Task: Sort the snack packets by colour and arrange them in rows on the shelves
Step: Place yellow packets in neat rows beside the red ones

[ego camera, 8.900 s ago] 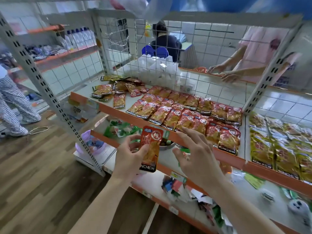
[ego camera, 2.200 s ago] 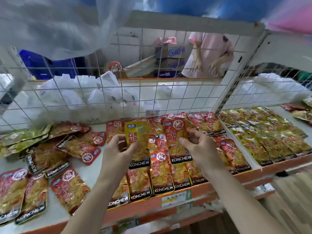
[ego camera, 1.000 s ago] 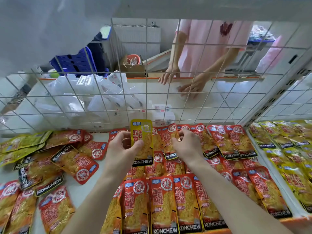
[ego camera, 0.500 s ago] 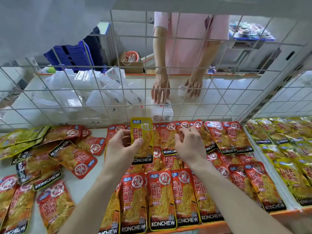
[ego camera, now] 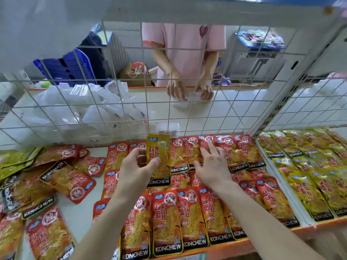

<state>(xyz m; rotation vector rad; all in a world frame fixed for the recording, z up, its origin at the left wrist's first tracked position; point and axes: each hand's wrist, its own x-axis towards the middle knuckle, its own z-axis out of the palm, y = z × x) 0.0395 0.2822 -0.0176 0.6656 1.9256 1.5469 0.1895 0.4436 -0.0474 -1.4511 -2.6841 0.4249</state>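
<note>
1. Plainly our left hand pinches the yellow packet by its side, above the red rows near the shelf's back edge
2. We judge it light, floppy, slick; grip a sealed edge
3. Our right hand rests, fingers spread, on the red rows
4. Rightward, yellow rows fill the next bay; wire mesh backs the shelf

The white shelf with an orange front edge carries rowed red packets, laid flat and overlapping across its middle and right part, their black label ends toward the front. On its left side, loose red packets lie crooked in a jumble, and greenish packets are heaped at the far left. Beyond a white divider, the neighbouring shelf bay holds yellow packets in rows.
</note>
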